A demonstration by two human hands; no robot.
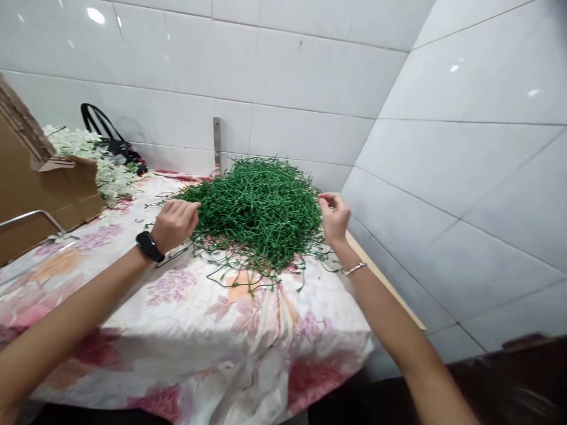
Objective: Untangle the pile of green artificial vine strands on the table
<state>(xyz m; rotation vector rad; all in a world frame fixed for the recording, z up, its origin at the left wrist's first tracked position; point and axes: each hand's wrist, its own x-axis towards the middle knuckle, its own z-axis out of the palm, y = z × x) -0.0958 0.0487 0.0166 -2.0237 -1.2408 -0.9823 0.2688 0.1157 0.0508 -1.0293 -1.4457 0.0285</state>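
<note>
A large tangled heap of thin green stems (261, 206) lies on the flowered tablecloth (177, 319), close to the tiled wall. At the heap's left edge is my left hand (177, 221), its fingers curled together and a black band on the wrist. My right hand (334, 215) is beside the heap's right edge, thumb and forefinger pinched, with a thin bracelet on the wrist. Whatever either hand may hold is too small to make out. Loose stems spread over the cloth in front of the heap.
White flowers (110, 171) and a black bag (126, 154) lie at the back left. A cardboard box (44, 195) and a metal wire frame (39, 213) are at the far left. Tiled walls (443, 177) rise behind and to the right.
</note>
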